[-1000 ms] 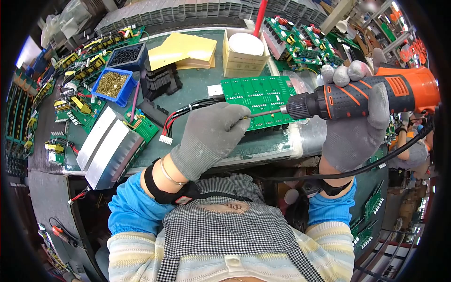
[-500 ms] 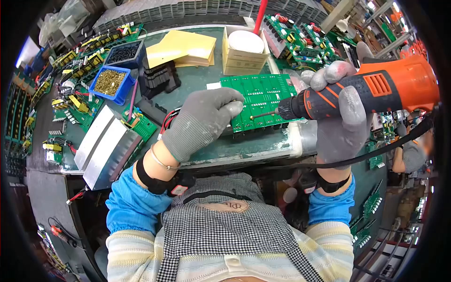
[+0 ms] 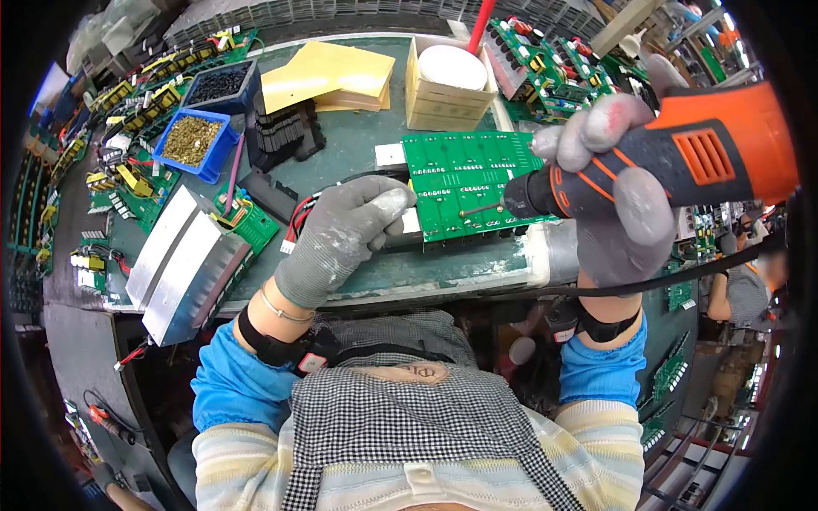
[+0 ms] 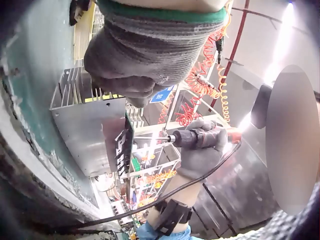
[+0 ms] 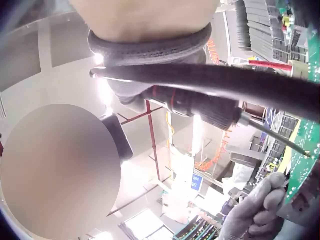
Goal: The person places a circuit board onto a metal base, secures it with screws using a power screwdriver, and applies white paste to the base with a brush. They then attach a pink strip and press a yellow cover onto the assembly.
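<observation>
A green circuit board (image 3: pixel 469 183) lies on a finned metal block (image 4: pixel 85 125), seen in the left wrist view. My gloved right hand (image 3: pixel 620 243) grips an orange and black power driver (image 3: pixel 703 157). Its long bit (image 5: pixel 275 134) meets the board's face near the lower left part. At the board's left edge is my gloved left hand (image 3: pixel 336 238), with fingers curled and thumb against the index finger; no object shows in it, though its palm is hidden. A white block (image 3: pixel 390 155) sticks out at the board's upper left.
Blue bins of brass-coloured screws (image 3: pixel 189 140) and black parts (image 3: pixel 220 87) stand left, near yellow sheets (image 3: pixel 328 72) and a wooden box (image 3: pixel 450 89). Another heat sink (image 3: pixel 183 268) lies nearer. Boards fill both sides; a black cable (image 3: pixel 673 274) hangs below the driver.
My left hand has drawn back left and down from the board's face to its edge. The driver has moved slightly left, its bit tip shifting from under the left fingertips onto the uncovered board.
</observation>
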Demonstrator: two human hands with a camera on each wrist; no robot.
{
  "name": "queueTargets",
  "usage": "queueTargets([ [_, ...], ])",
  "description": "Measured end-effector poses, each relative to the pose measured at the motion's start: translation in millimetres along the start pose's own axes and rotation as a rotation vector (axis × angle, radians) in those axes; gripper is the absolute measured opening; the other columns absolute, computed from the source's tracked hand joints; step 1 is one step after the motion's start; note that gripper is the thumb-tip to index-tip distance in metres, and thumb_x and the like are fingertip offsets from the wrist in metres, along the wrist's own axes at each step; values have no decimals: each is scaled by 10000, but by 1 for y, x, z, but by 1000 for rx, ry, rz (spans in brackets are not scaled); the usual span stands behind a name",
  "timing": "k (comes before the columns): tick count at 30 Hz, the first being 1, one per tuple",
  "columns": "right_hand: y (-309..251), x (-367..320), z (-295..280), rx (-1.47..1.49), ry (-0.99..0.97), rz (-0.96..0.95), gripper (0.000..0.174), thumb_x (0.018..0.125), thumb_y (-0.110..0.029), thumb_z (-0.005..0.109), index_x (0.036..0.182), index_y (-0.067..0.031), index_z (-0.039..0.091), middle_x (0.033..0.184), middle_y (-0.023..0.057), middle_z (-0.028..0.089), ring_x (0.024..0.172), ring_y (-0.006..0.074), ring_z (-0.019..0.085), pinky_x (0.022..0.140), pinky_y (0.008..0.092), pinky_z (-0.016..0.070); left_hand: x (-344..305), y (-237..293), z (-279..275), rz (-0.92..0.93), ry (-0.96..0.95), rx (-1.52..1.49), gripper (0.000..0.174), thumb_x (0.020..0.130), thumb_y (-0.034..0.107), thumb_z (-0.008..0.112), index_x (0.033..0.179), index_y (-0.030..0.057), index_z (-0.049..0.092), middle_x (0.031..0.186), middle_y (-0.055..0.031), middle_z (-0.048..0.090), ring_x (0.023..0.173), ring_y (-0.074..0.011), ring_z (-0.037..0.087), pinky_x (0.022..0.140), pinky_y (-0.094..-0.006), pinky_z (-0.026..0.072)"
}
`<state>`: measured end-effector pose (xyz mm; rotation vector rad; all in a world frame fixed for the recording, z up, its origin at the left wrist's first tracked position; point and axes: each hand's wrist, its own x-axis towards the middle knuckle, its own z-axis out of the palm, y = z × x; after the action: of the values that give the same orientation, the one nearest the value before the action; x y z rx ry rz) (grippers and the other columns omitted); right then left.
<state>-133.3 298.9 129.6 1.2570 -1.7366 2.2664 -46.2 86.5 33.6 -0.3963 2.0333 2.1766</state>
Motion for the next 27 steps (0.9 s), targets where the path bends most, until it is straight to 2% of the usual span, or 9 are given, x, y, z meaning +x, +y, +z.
queueTargets([
  [5, 3, 10, 6, 7, -143, 101, 494, 857, -211, 678, 1251, 15, 484, 1031, 81, 575, 888, 209, 606, 905, 458, 524, -2, 0, 1, -28, 12, -55, 272, 1012, 242, 546, 1097, 15, 670, 727, 59, 519, 551, -5, 383, 467, -165, 298],
  [9, -2, 24, 9, -202, -220, 100, 356, 861, -198, 654, 1125, 18, 552, 1009, 95, 592, 853, 204, 622, 870, 440, 545, -2, 1, 1, -16, -15, -95, 265, 1010, 235, 549, 1098, 17, 673, 742, 56, 525, 564, -1, 389, 480, -159, 304],
  [11, 4, 29, 5, -246, -265, 73, 349, 866, -233, 647, 1091, 21, 563, 981, 98, 597, 861, 207, 625, 877, 435, 543, -2, -1, -2, -2, -37, -126, 270, 1010, 232, 550, 1113, 15, 672, 774, 45, 559, 585, -1, 401, 505, -155, 321],
  [15, 4, 44, -8, 266, -335, 136, 505, 880, -320, 654, 1212, 22, 490, 948, 69, 531, 865, 217, 584, 890, 445, 502, -3, 7, -6, 68, -105, -94, 271, 973, 195, 599, 1129, -9, 681, 905, -13, 651, 735, -45, 533, 650, -193, 444],
  [17, -11, 46, -12, 299, -317, -48, 661, 879, -334, 667, 1359, 41, 406, 949, 43, 464, 842, 190, 525, 903, 432, 462, -3, 13, -3, 103, -138, 32, 273, 946, 172, 628, 1129, -22, 687, 968, -43, 680, 827, -85, 591, 744, -236, 494],
  [19, -23, 41, -18, 376, -283, -151, 716, 875, -321, 677, 1418, 32, 370, 928, 30, 433, 841, 175, 487, 919, 417, 434, -2, 11, -4, 188, -121, 217, 266, 922, 154, 646, 1110, -28, 695, 973, -54, 687, 887, -119, 616, 798, -272, 506],
  [21, -27, 32, -16, 361, -192, -182, 776, 871, -309, 687, 1477, 23, 334, 908, 17, 401, 841, 160, 449, 934, 402, 406, -1, 10, -3, 247, -112, 342, 261, 909, 144, 655, 1098, -31, 699, 970, -64, 692, 913, -137, 631, 827, -295, 511],
  [24, -25, 9, 1, 227, 13, -123, 767, 871, -302, 685, 1482, 7, 339, 922, 17, 446, 840, 160, 482, 937, 400, 426, -5, 9, 1, 274, -92, 413, 256, 903, 138, 657, 1092, -30, 700, 959, -78, 702, 900, -137, 640, 830, -301, 509],
  [27, -16, 4, 7, 233, 72, -144, 759, 872, -311, 681, 1483, -9, 345, 948, 32, 501, 845, 169, 525, 932, 407, 450, -10, 10, 3, 281, -54, 439, 249, 894, 120, 665, 1090, -28, 701, 960, -90, 714, 886, -139, 648, 827, -295, 509],
])
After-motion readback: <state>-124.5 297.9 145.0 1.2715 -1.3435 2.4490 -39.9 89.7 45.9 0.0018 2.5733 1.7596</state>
